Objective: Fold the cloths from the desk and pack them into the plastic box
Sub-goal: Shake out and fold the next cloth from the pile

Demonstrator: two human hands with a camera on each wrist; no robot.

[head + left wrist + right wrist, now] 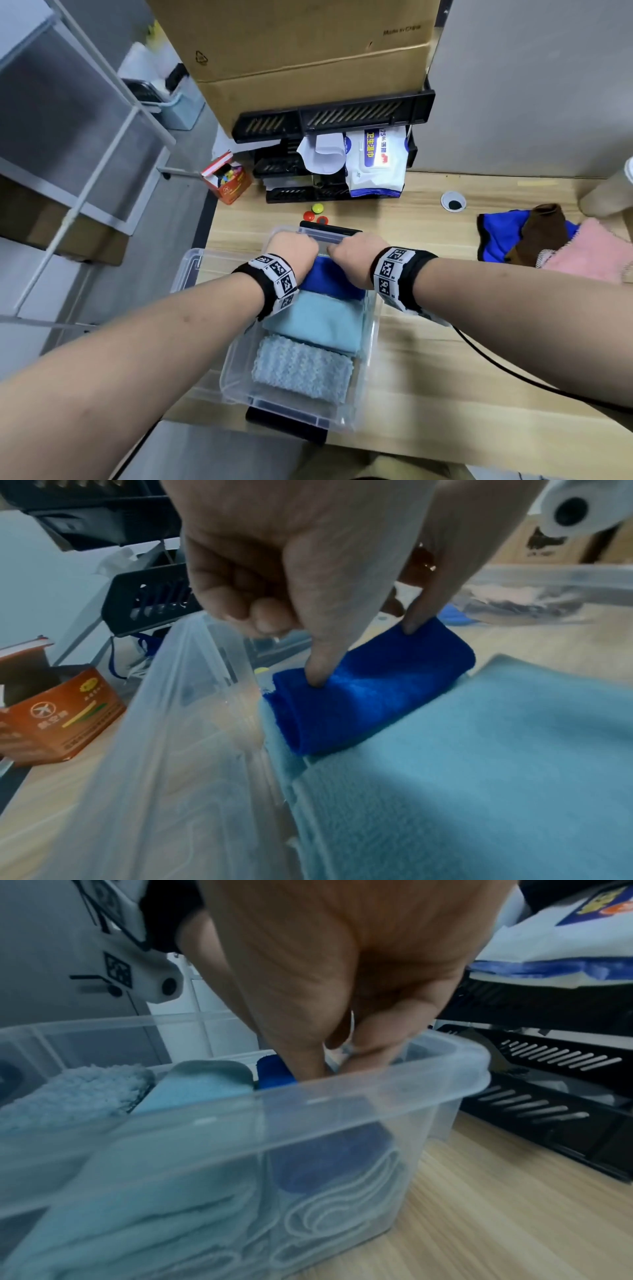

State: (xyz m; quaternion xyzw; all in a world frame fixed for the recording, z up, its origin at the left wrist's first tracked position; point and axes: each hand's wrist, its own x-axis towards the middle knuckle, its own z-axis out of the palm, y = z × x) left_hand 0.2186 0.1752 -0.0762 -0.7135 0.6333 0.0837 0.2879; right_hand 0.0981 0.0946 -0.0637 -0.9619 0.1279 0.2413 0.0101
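1. Clear plastic box (371, 329) on wooden tabletop (479, 359), lid off.
2. Three folded cloths packed side by side in the box: fluffy pale blue cloth (301, 368) nearest the body, smooth light blue cloth (317, 323) in the middle, royal blue cloth (330, 279) at the far end.
3. Left hand (291, 245) over the far end; extended fingers (318, 666) pressing down into the royal blue cloth (359, 688), the other fingers curled into the palm, holding nothing.
4. Right hand (352, 251) beside it, fingers (308, 1053) pointing down into the box next to the royal blue cloth (274, 1072); grip hidden behind box rim, cannot tell.
5. Unfolded pile well to the right on the tabletop: blue cloth (500, 236), brown cloth (541, 233), pink cloth (592, 253).
6. Black tray rack (329, 120) behind the box, pack of wipes (376, 161) on it.
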